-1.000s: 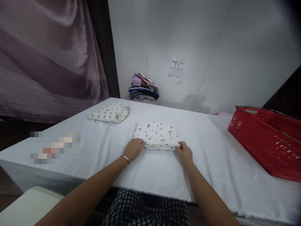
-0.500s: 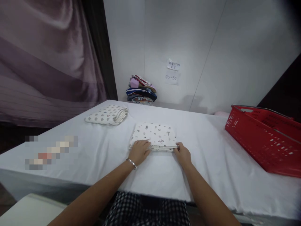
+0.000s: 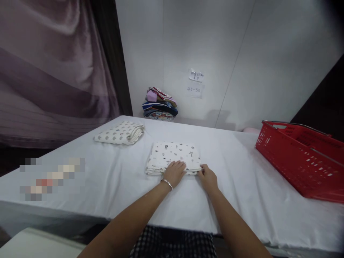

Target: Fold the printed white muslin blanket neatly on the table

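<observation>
Cloth point(image 3: 174, 152) lay folded mid-frame, the unclenched left hand point(image 3: 175, 173) flat on its near edge, likely steadying it, while the right hand point(image 3: 208, 178) pinched its corner.

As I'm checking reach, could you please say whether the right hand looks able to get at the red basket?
Probably yes: only white tablecloth shows between the right hand and the red basket, though that hand touches the nearer folded cloth.

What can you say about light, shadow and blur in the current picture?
Head view: soft, dim light; faint shadow low on the wall; upper right corner dark; pixelated patch over the table; nearer folded cloth fairly sharp, upper note hard to read.
</observation>
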`<action>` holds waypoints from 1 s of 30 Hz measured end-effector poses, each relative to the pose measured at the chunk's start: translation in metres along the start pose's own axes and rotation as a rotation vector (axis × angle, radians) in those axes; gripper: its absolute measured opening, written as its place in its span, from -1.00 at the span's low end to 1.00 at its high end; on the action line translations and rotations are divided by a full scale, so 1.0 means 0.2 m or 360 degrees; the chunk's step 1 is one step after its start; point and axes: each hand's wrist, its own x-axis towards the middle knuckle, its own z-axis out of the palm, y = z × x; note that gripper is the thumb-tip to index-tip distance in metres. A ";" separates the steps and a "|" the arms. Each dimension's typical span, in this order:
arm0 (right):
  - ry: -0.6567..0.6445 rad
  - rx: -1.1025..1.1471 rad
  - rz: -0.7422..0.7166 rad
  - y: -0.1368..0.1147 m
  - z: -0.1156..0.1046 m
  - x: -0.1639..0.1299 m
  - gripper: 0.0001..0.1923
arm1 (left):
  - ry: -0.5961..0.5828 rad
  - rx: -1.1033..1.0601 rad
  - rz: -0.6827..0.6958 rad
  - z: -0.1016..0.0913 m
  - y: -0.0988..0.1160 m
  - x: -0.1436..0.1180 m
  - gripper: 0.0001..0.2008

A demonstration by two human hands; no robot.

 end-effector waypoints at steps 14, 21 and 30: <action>0.0137 -0.0092 -0.1067 0.05 0.06 -0.02 -0.54 | 0.0249 -0.0148 -0.0260 -0.15 -0.13 -0.21 -0.78; 0.0162 -0.0071 -0.1046 0.06 0.07 -0.01 -0.56 | 0.0543 -0.0392 -0.1235 -0.26 -0.40 -0.41 -0.78; 0.0126 -0.0049 -0.1027 0.07 0.08 -0.02 -0.54 | 0.0197 -0.0630 -0.1606 -0.28 -0.41 -0.36 -0.66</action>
